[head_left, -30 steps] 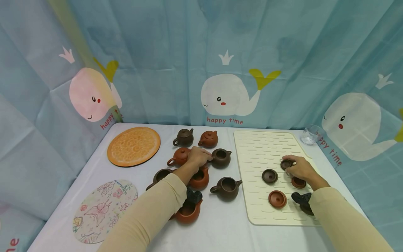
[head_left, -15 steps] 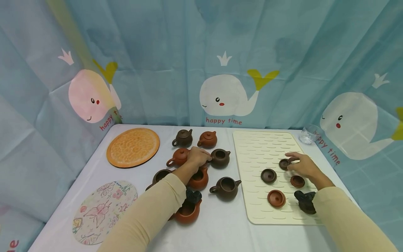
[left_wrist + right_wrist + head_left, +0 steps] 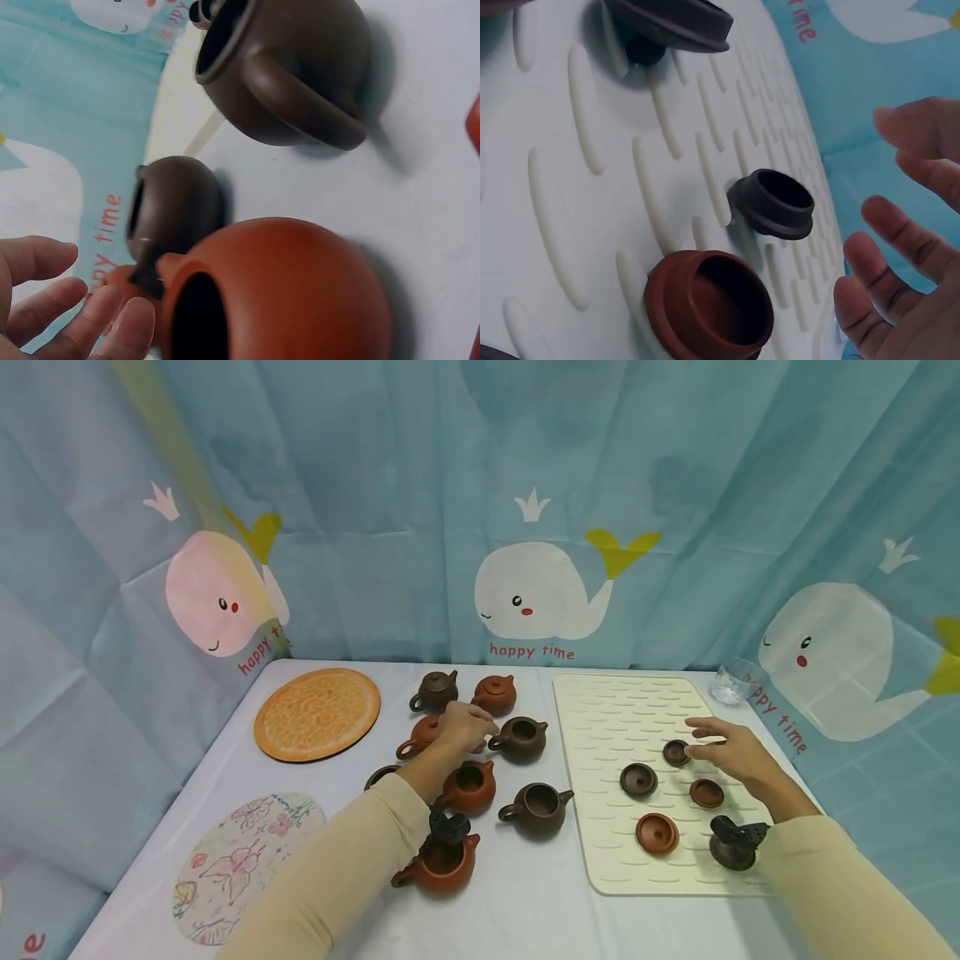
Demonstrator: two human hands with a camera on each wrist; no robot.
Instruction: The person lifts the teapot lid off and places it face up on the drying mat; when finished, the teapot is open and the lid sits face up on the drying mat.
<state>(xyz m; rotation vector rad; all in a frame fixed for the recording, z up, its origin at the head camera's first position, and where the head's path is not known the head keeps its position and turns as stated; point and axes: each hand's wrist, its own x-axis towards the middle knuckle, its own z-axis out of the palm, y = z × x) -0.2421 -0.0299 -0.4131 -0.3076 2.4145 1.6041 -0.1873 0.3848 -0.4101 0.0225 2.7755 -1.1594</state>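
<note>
My left hand [image 3: 465,727] hovers beside the handle of a dark brown lidless teapot [image 3: 525,740], its fingers loosely bent and holding nothing. In the left wrist view, the fingertips [image 3: 131,326] appear apart from that handle. Over the cream ridged mat [image 3: 611,710], my right hand [image 3: 738,764] has its fingers spread. It stands just right of a small dark teapot lid [image 3: 677,752]. The right wrist view shows this lid [image 3: 772,204] tilted, hollow side up, with a gap between it and the hand. A reddish-brown lid [image 3: 712,307] lies near it.
More lids rest on the mat: a dark one [image 3: 638,781], a red one [image 3: 657,833] and another dark one [image 3: 733,853]. Red and brown teapots [image 3: 538,808] crowd the middle. Two round mats [image 3: 317,714] lie left. A clear cup [image 3: 732,683] stands back right.
My right hand has let go of the small dark lid and drawn back to the right. My left hand has come off the dark teapot's handle, moving slightly left.
</note>
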